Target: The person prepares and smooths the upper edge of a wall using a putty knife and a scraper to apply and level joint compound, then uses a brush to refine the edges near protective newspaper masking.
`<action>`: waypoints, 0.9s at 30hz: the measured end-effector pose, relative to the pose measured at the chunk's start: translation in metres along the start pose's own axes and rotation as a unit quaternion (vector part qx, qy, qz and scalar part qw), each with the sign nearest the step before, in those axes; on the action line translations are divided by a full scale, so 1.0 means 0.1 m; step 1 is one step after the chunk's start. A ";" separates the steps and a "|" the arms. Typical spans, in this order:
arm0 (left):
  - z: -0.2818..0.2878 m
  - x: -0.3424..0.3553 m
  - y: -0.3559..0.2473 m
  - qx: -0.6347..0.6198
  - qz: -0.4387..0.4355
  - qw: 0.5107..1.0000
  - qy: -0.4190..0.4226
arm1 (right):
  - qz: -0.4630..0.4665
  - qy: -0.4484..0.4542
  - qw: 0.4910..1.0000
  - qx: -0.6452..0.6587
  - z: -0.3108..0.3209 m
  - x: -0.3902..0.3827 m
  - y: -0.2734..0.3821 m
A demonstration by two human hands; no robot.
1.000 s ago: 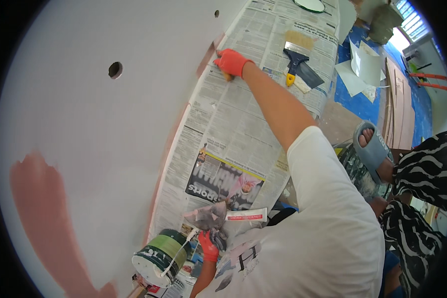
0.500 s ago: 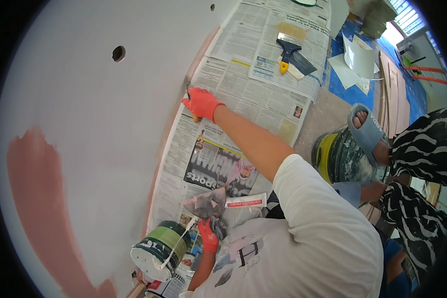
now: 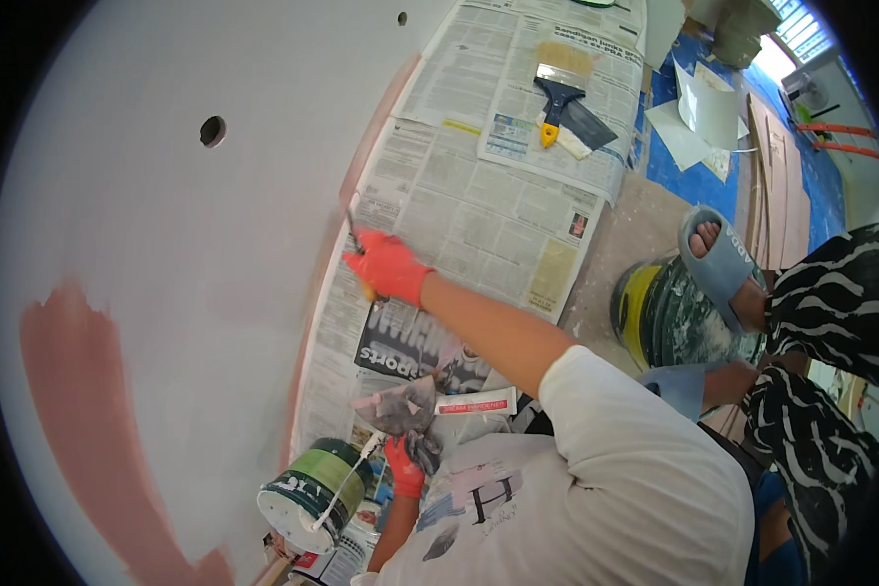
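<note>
My right hand (image 3: 391, 266), in an orange-red glove, is closed around a putty knife (image 3: 352, 221) with a yellowish handle. The thin blade points at the bottom edge of the grey wall (image 3: 215, 225), along a pinkish strip beside the newspaper. Nearer my body, my left hand (image 3: 404, 467), gloved in the same colour, grips a wide putty knife (image 3: 398, 406) smeared pinkish grey. Something dark and crumpled (image 3: 423, 451) lies against that hand; I cannot make out what. Close by are a white tube (image 3: 476, 401) and a green-banded bucket (image 3: 322, 479).
Newspaper (image 3: 518, 225) covers the floor along the wall. On it lie a paintbrush (image 3: 561, 93) and a dark flat blade (image 3: 589, 127). Another person's sandalled feet (image 3: 718, 249) are by a dark green bucket (image 3: 684, 313) at right. The wall has round holes (image 3: 213, 131) and a broad pink patch (image 3: 83, 381).
My right hand has come back along the wall's bottom edge toward me with the putty knife. My left hand stays almost in place. The view has shifted slightly.
</note>
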State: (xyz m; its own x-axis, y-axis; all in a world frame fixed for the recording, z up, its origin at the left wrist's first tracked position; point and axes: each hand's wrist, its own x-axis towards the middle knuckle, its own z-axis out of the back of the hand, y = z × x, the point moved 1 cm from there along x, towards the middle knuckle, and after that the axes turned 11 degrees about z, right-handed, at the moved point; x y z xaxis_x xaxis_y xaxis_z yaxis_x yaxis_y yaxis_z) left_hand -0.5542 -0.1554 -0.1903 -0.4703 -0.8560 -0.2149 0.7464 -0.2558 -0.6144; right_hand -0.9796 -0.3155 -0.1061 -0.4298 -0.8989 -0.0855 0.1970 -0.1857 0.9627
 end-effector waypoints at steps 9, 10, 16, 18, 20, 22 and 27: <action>-0.05 0.05 0.32 -0.028 0.052 0.997 0.041 | 0.057 -0.282 0.943 -0.167 2.19 1.51 -0.82; -0.04 0.02 0.22 -0.008 0.029 0.999 0.020 | 0.029 -0.240 0.960 -0.139 2.22 1.64 -0.84; 0.01 -0.06 0.06 0.027 -0.012 0.999 -0.016 | 0.109 -0.015 0.931 -0.347 2.25 1.92 -0.76; -0.02 -0.04 0.10 0.021 0.003 1.000 -0.010 | 0.106 0.016 0.950 -0.293 2.18 1.88 -0.78; -0.04 -0.04 0.08 0.014 0.021 1.000 0.000 | 0.115 0.008 0.955 -0.272 1.92 1.72 -0.72; -0.05 -0.07 0.11 -0.017 0.044 0.999 0.018 | 0.086 0.009 0.971 -0.224 1.60 1.51 -0.62; -0.06 -0.04 0.37 -0.026 0.059 0.996 0.068 | 0.097 0.029 0.977 -0.190 0.85 1.02 -0.52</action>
State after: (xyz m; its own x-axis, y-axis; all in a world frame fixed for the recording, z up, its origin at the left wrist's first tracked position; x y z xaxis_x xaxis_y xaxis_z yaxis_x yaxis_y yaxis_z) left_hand -0.5272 -0.1588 -0.2170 -0.4423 -0.8093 -0.3866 0.7768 -0.1301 -0.6162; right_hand -1.1080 -0.3637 -0.1430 -0.3029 -0.9509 0.0636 0.5866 -0.1334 0.7989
